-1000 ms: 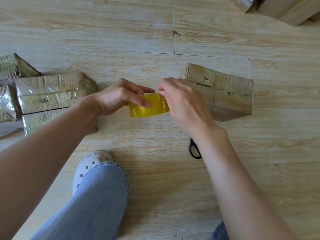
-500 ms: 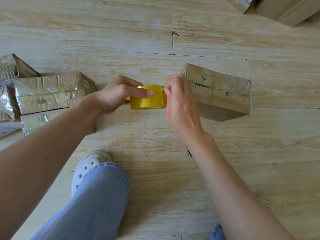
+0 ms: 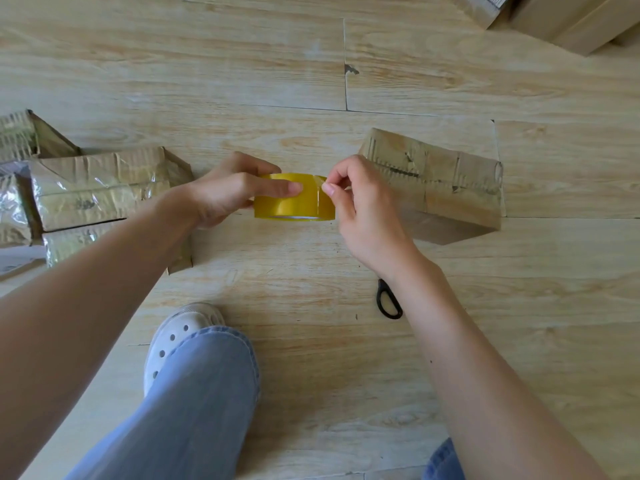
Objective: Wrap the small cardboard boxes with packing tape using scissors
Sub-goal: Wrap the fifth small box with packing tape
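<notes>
Two bare hands are seen at a roll of yellow packing tape, held over the wood-plank floor. The roll is gripped by the left hand, forefinger laid along its face; the tape's free end is pinched between thumb and forefinger of the right hand. The creased brown cardboard box, apparently next to be wrapped, lies just right of those fingers, long axis left to right, nearer the right hand. Glossy wrapped boxes are gathered at left; scissors lie by the right wrist.
</notes>
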`<state>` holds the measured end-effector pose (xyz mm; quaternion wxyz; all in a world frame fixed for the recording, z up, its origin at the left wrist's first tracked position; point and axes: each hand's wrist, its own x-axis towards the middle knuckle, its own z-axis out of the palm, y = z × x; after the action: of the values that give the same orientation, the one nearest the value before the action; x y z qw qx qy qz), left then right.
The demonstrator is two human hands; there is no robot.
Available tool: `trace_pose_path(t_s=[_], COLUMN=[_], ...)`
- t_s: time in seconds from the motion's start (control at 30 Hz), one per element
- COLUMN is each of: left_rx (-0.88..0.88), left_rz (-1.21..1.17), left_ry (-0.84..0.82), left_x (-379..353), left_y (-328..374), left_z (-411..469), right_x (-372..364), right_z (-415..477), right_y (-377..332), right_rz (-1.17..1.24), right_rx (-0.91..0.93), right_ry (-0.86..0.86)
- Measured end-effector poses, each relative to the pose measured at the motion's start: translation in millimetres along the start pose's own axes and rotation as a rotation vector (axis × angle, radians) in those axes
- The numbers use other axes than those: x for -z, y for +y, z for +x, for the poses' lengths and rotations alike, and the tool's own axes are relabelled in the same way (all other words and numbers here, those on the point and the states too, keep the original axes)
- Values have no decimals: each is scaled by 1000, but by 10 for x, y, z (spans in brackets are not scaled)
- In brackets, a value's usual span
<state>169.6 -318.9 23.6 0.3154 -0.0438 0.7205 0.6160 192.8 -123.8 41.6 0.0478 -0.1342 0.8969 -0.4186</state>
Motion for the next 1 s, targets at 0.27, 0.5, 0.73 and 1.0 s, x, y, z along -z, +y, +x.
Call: trace_pose_path(t_s=[0.27,0.5,0.73,1.0], left_rx=[-37,-50,-143,-204], left_rz=[92,358,269,180], left_ry=[-11,20,78,-43], left_x=[24,30,25,92], left_y=[-10,20,55,207], left_z=[-4,-8,5,2], right_x=[28,123,228,395], right_z=[-50,-57,81,119], right_y=[-28,-53,-62,-68], right_rz=[181,489,889,969], right_rx=[-156,-411,-717,-829], right_ry=[-69,-115,49,16])
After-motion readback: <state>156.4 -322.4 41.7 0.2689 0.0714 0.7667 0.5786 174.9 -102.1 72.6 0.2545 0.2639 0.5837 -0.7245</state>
